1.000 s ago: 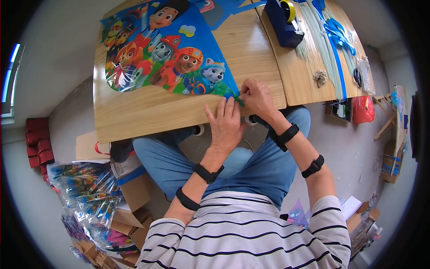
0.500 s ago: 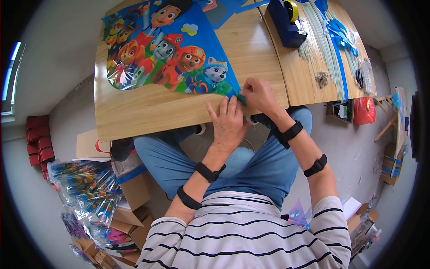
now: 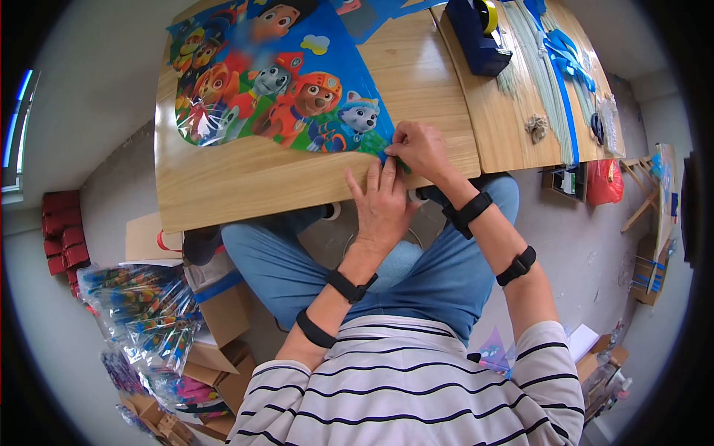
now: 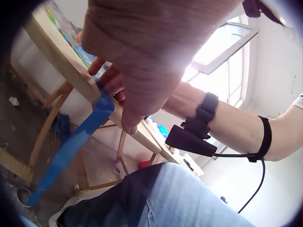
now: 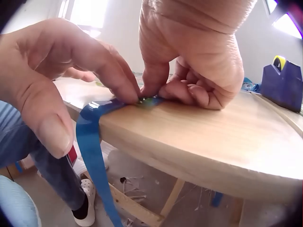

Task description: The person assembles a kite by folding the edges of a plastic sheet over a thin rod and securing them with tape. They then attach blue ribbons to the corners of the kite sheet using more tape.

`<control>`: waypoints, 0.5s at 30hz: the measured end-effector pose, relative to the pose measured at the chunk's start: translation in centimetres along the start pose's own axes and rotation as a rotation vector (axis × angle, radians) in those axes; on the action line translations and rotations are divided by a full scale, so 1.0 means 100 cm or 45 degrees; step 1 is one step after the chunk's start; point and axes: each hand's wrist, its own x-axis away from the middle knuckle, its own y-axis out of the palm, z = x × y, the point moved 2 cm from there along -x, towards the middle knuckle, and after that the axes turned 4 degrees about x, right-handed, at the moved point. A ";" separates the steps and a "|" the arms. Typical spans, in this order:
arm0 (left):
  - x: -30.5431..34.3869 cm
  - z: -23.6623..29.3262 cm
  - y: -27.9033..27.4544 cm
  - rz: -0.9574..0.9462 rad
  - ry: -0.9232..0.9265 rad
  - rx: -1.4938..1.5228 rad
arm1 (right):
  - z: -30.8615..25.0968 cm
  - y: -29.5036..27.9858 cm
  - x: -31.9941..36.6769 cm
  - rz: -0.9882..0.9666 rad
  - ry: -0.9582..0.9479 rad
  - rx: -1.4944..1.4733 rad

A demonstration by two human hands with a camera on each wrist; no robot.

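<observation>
A glossy sheet printed with cartoon characters (image 3: 297,97) lies on the wooden table (image 3: 245,178), its narrow corner near the front edge. My left hand (image 3: 381,208) rests there, fingers extended and fingertips pressing beside the corner. Close against it, my right hand (image 3: 422,152) has curled fingers, and its thumb and forefinger pinch the corner's edge. A blue strip (image 5: 94,146) bends over the table edge and hangs down in the right wrist view, under the left hand's fingertips (image 5: 128,94). The exact grip at the corner is partly hidden by the fingers.
A blue tape dispenser (image 3: 476,41) with yellow tape stands right of the sheet. Farther right lie pale strips (image 3: 532,74), blue ribbon (image 3: 569,59) and a small tan bundle (image 3: 536,128). Plastic-wrapped goods (image 3: 149,312) and cartons (image 3: 223,316) are on the floor at left.
My right hand's fingertips have shifted a little left and away from my body along the sheet's corner. My left hand stays pressed near the same place.
</observation>
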 end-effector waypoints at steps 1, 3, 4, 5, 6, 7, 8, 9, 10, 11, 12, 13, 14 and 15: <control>0.000 0.000 0.000 0.004 0.000 0.001 | 0.000 0.000 0.000 -0.001 -0.002 -0.009; 0.000 0.000 0.001 0.011 -0.001 0.004 | 0.000 0.001 0.001 0.026 -0.021 0.014; 0.000 0.000 0.002 0.014 -0.003 0.005 | -0.001 0.001 0.001 0.041 -0.030 0.026; 0.000 0.000 0.002 0.018 -0.003 0.006 | -0.001 0.001 0.001 0.038 -0.031 0.036; 0.001 0.000 0.002 0.022 -0.005 0.018 | -0.001 0.001 0.001 0.036 -0.032 0.046; 0.001 0.000 0.002 0.026 -0.006 0.030 | -0.002 0.000 0.001 0.035 -0.033 0.057; 0.002 0.000 0.002 0.031 -0.008 0.041 | -0.002 0.000 0.001 0.033 -0.028 0.058; 0.002 0.000 0.002 0.034 -0.005 0.037 | -0.001 0.001 0.001 0.032 -0.023 0.059; 0.003 0.000 0.002 0.036 -0.003 0.032 | -0.001 0.001 0.000 0.029 -0.017 0.059; 0.004 0.000 0.001 0.038 0.000 0.028 | -0.001 0.002 0.000 0.026 -0.016 0.067; 0.005 0.000 0.002 0.034 -0.003 0.025 | -0.001 0.002 0.000 0.023 -0.014 0.075; 0.005 0.000 0.002 0.031 -0.005 0.022 | -0.001 0.002 0.000 0.019 -0.012 0.083; 0.005 0.001 0.003 0.028 -0.007 0.019 | 0.000 0.003 -0.001 0.017 -0.019 0.085; 0.005 0.002 0.003 0.026 -0.014 0.017 | 0.000 0.003 -0.001 0.016 -0.025 0.087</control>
